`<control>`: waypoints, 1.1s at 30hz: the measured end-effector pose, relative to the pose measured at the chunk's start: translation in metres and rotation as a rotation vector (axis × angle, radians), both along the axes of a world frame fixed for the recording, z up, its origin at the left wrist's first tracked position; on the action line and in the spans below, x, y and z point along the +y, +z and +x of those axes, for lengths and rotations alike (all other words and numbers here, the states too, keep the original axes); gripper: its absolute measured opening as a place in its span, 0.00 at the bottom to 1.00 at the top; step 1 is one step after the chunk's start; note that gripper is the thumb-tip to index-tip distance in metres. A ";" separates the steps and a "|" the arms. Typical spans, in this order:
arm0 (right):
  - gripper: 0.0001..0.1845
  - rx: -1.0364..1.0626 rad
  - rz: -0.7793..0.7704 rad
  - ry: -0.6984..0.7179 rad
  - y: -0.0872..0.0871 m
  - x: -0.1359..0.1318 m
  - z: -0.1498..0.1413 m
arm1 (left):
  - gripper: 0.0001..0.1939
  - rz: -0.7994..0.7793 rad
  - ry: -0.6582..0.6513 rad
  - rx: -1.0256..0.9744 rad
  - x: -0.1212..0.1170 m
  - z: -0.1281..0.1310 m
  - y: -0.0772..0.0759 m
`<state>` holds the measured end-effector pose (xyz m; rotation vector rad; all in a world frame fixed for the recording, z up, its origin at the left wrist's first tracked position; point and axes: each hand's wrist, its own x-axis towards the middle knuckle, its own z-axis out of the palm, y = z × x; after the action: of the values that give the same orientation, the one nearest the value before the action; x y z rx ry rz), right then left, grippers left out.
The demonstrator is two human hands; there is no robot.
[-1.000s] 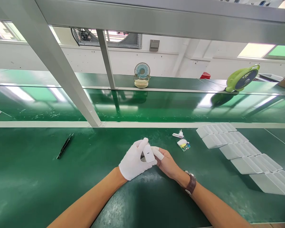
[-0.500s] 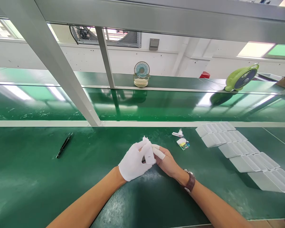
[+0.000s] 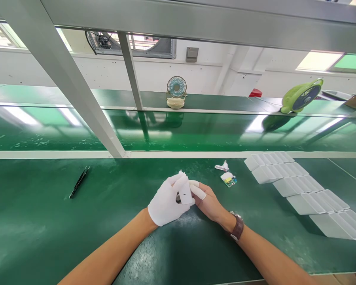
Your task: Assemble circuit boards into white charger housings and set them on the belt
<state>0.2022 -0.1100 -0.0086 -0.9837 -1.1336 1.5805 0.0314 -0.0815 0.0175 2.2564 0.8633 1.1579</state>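
A small white charger housing is gripped between both my hands just above the green bench mat. My left hand, in a white glove, wraps it from the left with the thumb on top. From the right, my right hand, bare with white finger cots on the fingertips and a brown watch on the wrist, pinches it. Plug pins stick up at the housing's far end.
Black tweezers lie at the left. A white plug part and a small circuit board sit just beyond my right hand. Rows of white housings fill the right side. Two desk fans stand behind the shiny conveyor belt.
Both hands have turned the white housing a little, so its plug pins now show at the top. The hands stay in the same spot.
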 end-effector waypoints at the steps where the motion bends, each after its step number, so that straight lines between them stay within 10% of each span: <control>1: 0.21 0.047 -0.013 0.009 0.000 0.000 0.000 | 0.21 -0.012 0.027 0.006 0.000 -0.001 -0.002; 22: 0.18 0.154 -0.004 0.072 -0.005 0.000 0.001 | 0.40 -0.206 0.195 0.041 -0.006 -0.008 -0.010; 33: 0.18 -0.479 0.452 -0.315 -0.005 0.001 0.006 | 0.19 -0.269 0.297 0.284 0.011 -0.002 -0.001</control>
<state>0.2078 -0.1093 -0.0132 -1.1857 -1.4910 0.8031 0.0297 -0.0708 0.0163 2.1449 1.4153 0.7854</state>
